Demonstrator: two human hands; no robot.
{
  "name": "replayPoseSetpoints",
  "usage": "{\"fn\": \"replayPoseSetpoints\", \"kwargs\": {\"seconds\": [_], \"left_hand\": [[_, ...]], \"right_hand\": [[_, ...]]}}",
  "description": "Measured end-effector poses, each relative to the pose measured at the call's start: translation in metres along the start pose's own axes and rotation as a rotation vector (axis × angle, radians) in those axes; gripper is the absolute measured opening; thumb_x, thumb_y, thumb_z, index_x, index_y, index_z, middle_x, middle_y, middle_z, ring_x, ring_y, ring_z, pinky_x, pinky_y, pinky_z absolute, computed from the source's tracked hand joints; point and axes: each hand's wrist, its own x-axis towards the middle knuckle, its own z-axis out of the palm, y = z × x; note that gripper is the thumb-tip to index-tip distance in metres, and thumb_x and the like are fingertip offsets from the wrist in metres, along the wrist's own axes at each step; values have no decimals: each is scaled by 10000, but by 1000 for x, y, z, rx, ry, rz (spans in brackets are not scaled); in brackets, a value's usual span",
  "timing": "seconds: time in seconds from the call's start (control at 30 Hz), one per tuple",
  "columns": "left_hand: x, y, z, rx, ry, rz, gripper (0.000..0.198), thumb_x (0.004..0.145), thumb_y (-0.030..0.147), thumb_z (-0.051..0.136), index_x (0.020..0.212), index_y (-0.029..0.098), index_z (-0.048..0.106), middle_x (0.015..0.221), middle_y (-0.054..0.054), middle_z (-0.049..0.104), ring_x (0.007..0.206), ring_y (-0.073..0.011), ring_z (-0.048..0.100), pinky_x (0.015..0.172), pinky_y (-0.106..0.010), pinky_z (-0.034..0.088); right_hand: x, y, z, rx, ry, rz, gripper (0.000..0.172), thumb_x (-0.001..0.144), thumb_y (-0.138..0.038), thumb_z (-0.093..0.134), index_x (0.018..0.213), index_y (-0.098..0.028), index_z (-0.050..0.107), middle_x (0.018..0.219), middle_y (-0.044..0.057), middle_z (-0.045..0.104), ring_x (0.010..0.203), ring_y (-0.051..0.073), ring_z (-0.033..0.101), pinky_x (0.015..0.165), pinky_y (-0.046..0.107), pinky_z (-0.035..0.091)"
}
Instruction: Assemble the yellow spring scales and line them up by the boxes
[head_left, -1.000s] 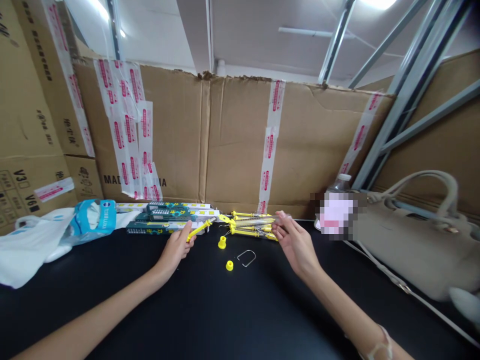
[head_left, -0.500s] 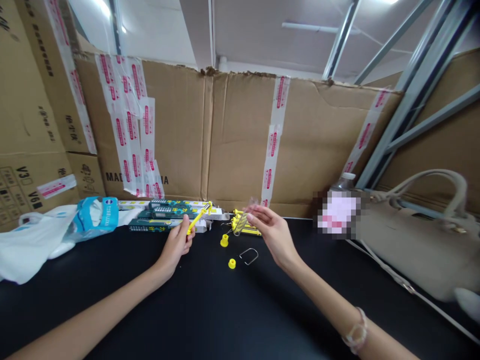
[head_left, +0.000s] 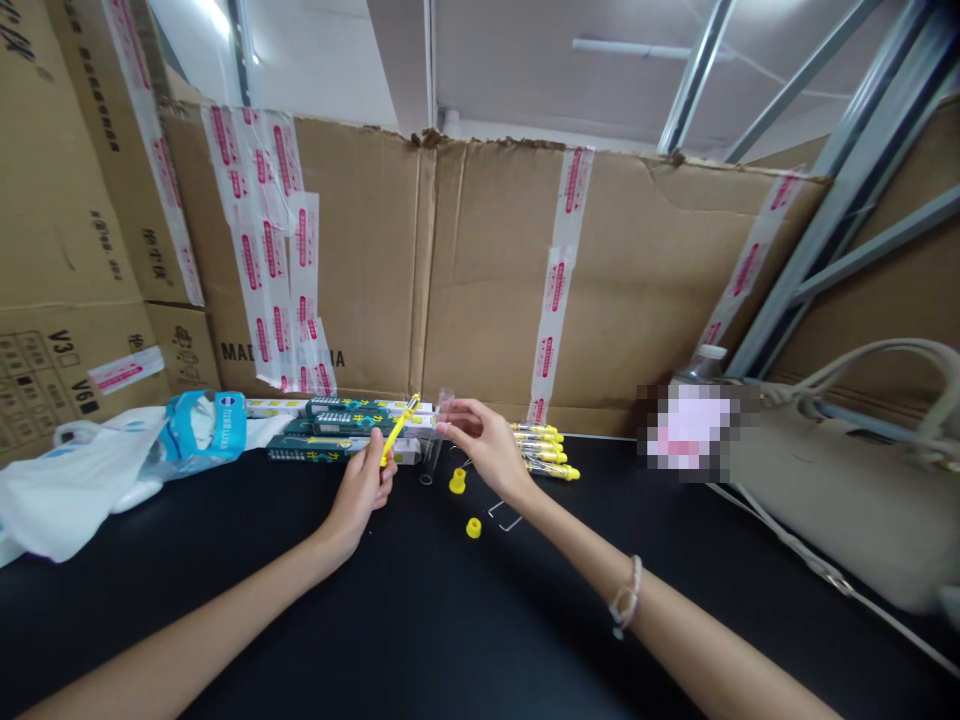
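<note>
My left hand point(head_left: 365, 490) is closed around a thin yellow rod point(head_left: 395, 434), its metallic tip pointing up and right. Between the fingertips of my right hand point(head_left: 480, 440) is a clear tube point(head_left: 430, 462), nearly upright and just right of the rod. Below the tube, a yellow cap point(head_left: 457, 481) and a smaller yellow cap point(head_left: 473, 527) lie on the black table point(head_left: 420, 620). A bent metal wire point(head_left: 507, 518) rests beside them, partly behind my right wrist. Several yellow-ended tubes point(head_left: 553, 462) lie behind my right hand.
Dark green printed boxes point(head_left: 300, 449) are stacked behind my left hand. Farther left are a blue and white packet point(head_left: 202, 430) and a white bag point(head_left: 67, 480). A beige handbag point(head_left: 840, 480) stands at the right, near a bottle point(head_left: 705, 362). Cardboard point(head_left: 495, 290) walls the back.
My right hand has moved left with the clear tube, bringing it close to the yellow rod and uncovering the yellow-ended tubes. My left hand still holds the rod.
</note>
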Motion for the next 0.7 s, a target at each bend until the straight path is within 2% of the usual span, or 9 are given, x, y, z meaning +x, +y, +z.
{"fn": "replayPoseSetpoints", "kwargs": {"seconds": [0.13,0.23,0.37,0.47,0.7], "left_hand": [[2,-3,-1,-10,-13,-4,592,686,768,617,735,200,457,524,112,396,344,-14,240,324,-133,159],[4,-5,0,-15,-22,-10,540,707,717,623,744,204,457,524,113,403,332,-17,245,318,-136,153],[3,-6,1,-16,-36,-17,489,739,672,608,743,211,445,516,115,398,321,-23,247,316,-143,150],[1,-5,1,-11,-43,-18,476,742,660,605,744,213,442,514,116,398,325,-25,252,319,-145,159],[0,-4,2,7,-51,-25,390,785,587,562,753,219,436,519,114,386,332,-36,251,327,-149,149]], "right_hand": [[-3,6,1,-120,34,-16,271,805,-338,718,1021,-193,640,934,89,768,848,237,729,791,389,573],[-4,7,-2,-196,84,-39,270,824,-334,693,1038,-188,618,937,86,747,857,233,713,805,383,558],[-2,10,-9,-259,64,-39,228,808,-302,688,1002,-196,633,938,65,731,802,208,711,752,342,567],[0,11,-15,-293,34,-21,191,786,-272,688,957,-193,656,958,65,731,712,190,706,682,325,568],[-11,16,-41,-305,43,15,241,805,-302,680,1020,-192,678,876,53,738,702,203,712,680,345,579]]}}
